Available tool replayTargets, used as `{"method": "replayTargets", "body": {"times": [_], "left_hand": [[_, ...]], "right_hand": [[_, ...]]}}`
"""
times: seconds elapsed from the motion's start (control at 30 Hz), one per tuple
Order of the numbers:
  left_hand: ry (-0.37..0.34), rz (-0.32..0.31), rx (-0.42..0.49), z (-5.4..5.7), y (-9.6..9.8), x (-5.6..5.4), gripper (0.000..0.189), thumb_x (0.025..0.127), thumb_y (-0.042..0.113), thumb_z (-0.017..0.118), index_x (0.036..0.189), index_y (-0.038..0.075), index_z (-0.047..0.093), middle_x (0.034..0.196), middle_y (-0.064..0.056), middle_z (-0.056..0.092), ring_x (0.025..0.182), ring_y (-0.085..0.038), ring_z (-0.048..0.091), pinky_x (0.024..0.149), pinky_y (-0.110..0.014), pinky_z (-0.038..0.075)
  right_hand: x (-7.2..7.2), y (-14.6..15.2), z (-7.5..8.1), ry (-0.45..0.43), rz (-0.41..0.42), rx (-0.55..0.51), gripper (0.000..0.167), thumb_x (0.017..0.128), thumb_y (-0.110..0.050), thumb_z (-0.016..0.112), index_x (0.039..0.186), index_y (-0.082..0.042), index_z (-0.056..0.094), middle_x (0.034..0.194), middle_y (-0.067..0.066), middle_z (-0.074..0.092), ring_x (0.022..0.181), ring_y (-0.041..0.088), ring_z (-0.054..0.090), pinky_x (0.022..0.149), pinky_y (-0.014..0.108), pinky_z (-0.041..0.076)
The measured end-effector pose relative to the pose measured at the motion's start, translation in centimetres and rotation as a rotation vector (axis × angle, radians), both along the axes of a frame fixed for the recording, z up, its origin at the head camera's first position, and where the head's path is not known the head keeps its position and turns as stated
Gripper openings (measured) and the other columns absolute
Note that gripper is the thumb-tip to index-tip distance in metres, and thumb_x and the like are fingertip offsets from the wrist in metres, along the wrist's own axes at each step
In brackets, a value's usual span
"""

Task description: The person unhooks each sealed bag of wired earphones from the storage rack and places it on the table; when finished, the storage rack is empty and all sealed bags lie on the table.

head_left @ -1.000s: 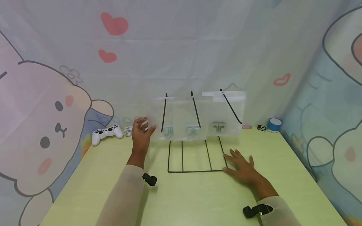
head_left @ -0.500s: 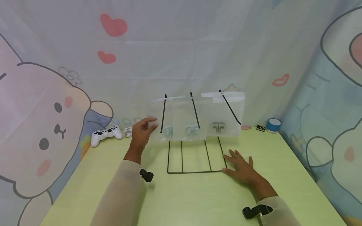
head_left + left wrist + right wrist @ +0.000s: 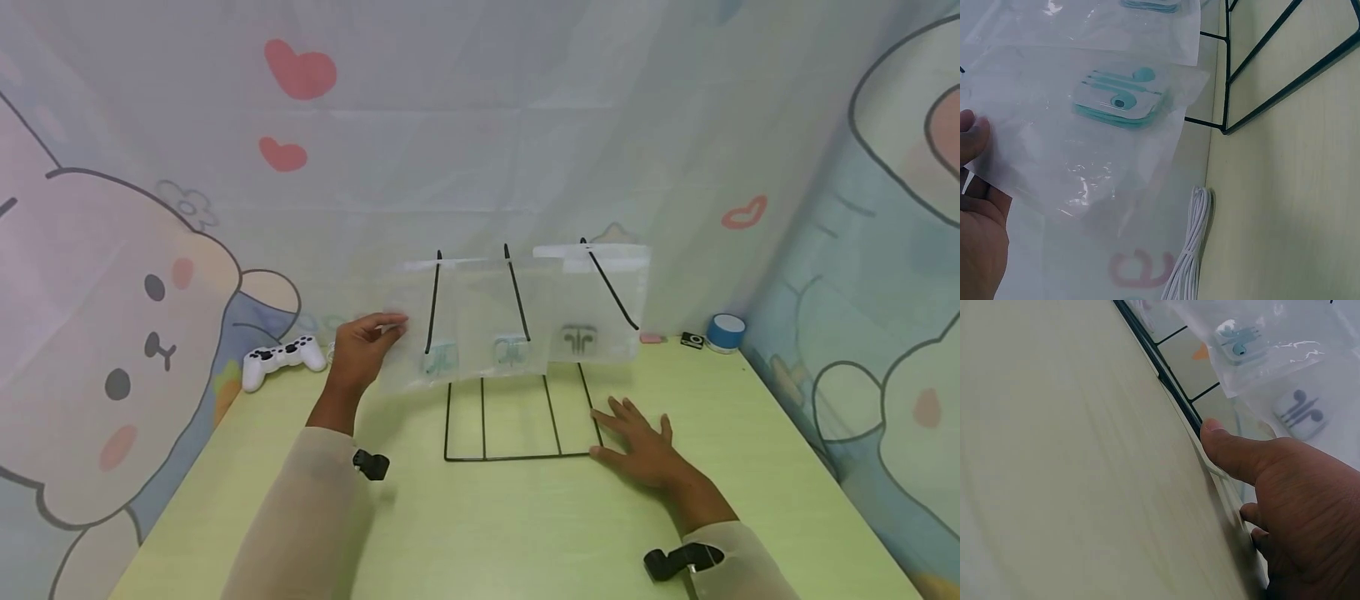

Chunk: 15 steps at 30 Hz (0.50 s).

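In the head view a black wire rack stands on the table, and three clear plastic bags hang from its prongs. My left hand pinches the outer edge of the left bag between thumb and fingers. Light blue earphones in a case lie inside that bag, which hangs tilted. The middle bag also holds light blue earphones. Inside the right bag are dark grey earphones. My right hand, fingers spread, rests at the rack base's front right corner.
A white game controller lies at the back left, near a bundled white cable. At the back right are a small pink block, a small black device and a blue-and-white cylinder. A printed cloth hangs behind.
My left hand has closed on the left bag's edge and moved left, pulling the bag outward and its lower edge down. My right hand stays in place.
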State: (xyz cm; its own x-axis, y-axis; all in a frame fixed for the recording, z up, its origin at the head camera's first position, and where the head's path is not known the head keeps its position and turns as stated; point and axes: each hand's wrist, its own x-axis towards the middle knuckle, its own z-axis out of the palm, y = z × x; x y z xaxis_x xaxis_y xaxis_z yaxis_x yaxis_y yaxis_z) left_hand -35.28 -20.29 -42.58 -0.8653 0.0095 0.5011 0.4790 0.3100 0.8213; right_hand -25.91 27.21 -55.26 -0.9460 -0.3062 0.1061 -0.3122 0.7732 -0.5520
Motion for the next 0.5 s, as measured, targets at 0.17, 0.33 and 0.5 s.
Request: {"method": "replayTargets", "body": {"times": [0.17, 0.33, 0.5], "left_hand": [[0.059, 0.006, -0.059, 0.6, -0.4, 0.7, 0.019, 0.101, 0.006, 0.078, 0.119, 0.007, 0.085, 0.129, -0.018, 0.079, 0.107, 0.010, 0.066, 0.085, -0.009, 0.052], [0.110, 0.002, -0.124, 1.3, -0.5, 1.3, 0.022, 0.101, 0.002, 0.076, 0.121, 0.007, 0.085, 0.128, -0.018, 0.080, 0.099, 0.015, 0.063, 0.084, -0.006, 0.051], [0.108, 0.001, -0.153, 2.0, -0.7, 2.0, 0.024, 0.100, 0.001, 0.076, 0.122, 0.007, 0.084, 0.129, -0.018, 0.080, 0.113, 0.018, 0.063, 0.099, -0.011, 0.054]], "right_hand": [[0.1, -0.1, 0.2, 0.006, 0.002, -0.008, 0.070, 0.105, -0.050, 0.069, 0.164, -0.019, 0.052, 0.178, 0.023, 0.032, 0.167, 0.053, 0.018, 0.117, 0.091, -0.007], [0.1, -0.1, 0.3, 0.005, -0.005, 0.005, 0.070, 0.104, -0.051, 0.069, 0.164, -0.019, 0.052, 0.178, 0.022, 0.032, 0.167, 0.053, 0.019, 0.117, 0.091, -0.006], [0.0, 0.0, 0.0, 0.005, -0.007, 0.005, 0.071, 0.104, -0.050, 0.069, 0.164, -0.018, 0.052, 0.178, 0.023, 0.032, 0.167, 0.053, 0.018, 0.117, 0.091, -0.007]]}}
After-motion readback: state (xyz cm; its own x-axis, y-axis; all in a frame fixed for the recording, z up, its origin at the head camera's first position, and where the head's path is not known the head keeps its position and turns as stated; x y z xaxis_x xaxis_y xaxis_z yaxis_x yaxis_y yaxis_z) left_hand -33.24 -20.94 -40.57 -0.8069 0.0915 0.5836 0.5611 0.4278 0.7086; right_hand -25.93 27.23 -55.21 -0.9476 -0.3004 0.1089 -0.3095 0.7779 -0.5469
